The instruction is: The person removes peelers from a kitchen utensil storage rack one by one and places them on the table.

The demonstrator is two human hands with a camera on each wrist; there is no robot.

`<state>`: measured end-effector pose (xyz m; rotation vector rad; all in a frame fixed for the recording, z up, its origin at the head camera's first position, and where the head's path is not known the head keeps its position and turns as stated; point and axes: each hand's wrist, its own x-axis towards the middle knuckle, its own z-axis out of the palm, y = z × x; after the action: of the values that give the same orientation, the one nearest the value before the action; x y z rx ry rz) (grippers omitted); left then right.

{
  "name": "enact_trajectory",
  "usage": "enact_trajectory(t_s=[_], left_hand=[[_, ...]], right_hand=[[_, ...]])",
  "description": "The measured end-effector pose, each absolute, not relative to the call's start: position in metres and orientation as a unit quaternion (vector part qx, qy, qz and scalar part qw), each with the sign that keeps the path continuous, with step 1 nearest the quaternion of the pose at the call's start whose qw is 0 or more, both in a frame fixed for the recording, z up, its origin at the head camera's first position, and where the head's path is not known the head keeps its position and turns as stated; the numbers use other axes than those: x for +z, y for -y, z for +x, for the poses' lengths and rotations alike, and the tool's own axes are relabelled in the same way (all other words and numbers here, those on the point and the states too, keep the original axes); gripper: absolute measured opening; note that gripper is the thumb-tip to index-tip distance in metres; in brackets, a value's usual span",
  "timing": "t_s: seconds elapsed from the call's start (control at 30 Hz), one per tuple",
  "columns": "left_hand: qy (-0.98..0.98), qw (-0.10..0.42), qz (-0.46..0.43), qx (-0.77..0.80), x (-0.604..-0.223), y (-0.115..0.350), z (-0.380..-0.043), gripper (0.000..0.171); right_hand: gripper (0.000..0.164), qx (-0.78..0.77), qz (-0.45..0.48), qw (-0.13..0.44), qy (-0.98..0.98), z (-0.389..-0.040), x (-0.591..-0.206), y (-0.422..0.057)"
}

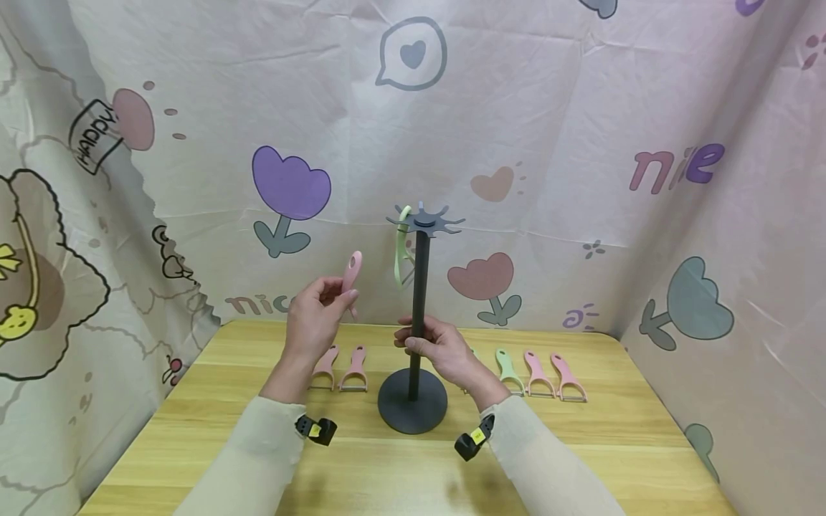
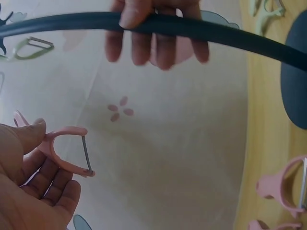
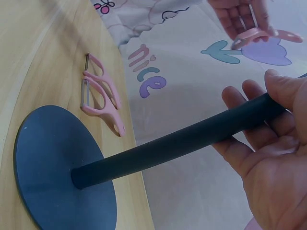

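My left hand [image 1: 314,315] pinches a pink peeler [image 1: 351,271] between thumb and fingers, raised left of a dark stand. In the left wrist view the peeler's forked head [image 2: 72,130] and metal blade point away from the palm. My right hand [image 1: 448,350] holds the stand's pole [image 1: 420,287] partway down, thumb on one side and fingers behind. Several hooks ring the stand's top [image 1: 426,221]. A green peeler [image 1: 399,254] hangs from a hook on the left side. The round base [image 1: 413,419] rests on the table.
Two pink peelers [image 1: 354,365] lie on the wooden table [image 1: 374,480] left of the base. To the right lie a green peeler [image 1: 506,367], two pink peelers [image 1: 535,369] and another green one partly hidden by my right hand. A printed cloth [image 1: 555,93] hangs behind.
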<state>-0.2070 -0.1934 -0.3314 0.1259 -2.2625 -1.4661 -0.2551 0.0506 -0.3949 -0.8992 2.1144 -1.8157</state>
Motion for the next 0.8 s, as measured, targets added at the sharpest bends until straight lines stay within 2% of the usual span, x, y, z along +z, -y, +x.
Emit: enact_trajectory(t_s=[0.4, 0.8], left_hand=[[0.859, 0.225, 0.069, -0.455, -0.358, 0.212, -0.215, 0.037], [0.886, 0.206, 0.095, -0.404, -0.377, 0.237, -0.219, 0.04]], right_hand=[[0.036, -0.616, -0.301, 0.105, -0.72, -0.254, -0.395, -0.051], [0.035, -0.616, -0.301, 0.105, -0.72, -0.256, -0.394, -0.051]])
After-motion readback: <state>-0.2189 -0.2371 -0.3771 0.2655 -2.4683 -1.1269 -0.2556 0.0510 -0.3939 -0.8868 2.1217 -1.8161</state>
